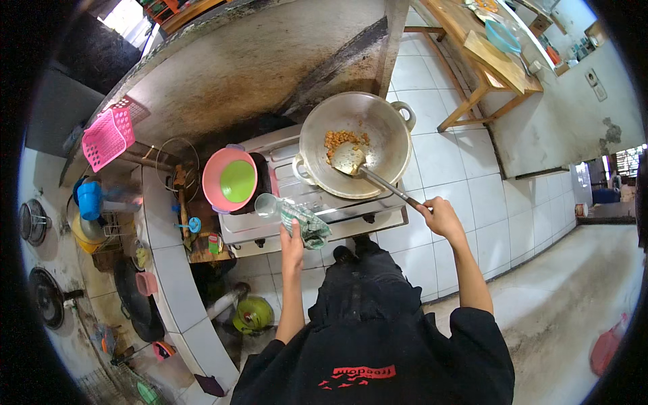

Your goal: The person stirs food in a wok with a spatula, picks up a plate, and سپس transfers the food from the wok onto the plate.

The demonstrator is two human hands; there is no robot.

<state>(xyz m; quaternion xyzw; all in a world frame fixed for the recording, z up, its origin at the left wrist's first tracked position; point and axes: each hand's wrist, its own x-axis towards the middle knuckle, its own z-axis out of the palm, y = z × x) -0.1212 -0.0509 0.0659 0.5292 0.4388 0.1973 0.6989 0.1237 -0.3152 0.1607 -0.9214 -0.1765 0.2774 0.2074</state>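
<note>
My right hand (pixel 438 216) is closed around the end of a long-handled metal wok spatula (pixel 385 184). Its blade rests inside a large two-handled metal wok (pixel 377 126), against a small heap of browned, chopped food (pixel 344 139). The wok sits on the right side of a gas stove (pixel 288 167). In my left hand (pixel 292 245) is a green-and-white checked cloth (pixel 309 223), over the stove's front edge. A clear cup (pixel 266 205) is right beside the cloth; whether my fingers also grip it I cannot tell.
On the stove's left stands a pink basin (pixel 211 177) with a green inside. A small wooden table (pixel 200 248) adjoins it, near a tiled ledge (pixel 177 283). Behind the stove rises a sooty wall (pixel 243 86). A wooden bench (pixel 491 76) stands at the upper right.
</note>
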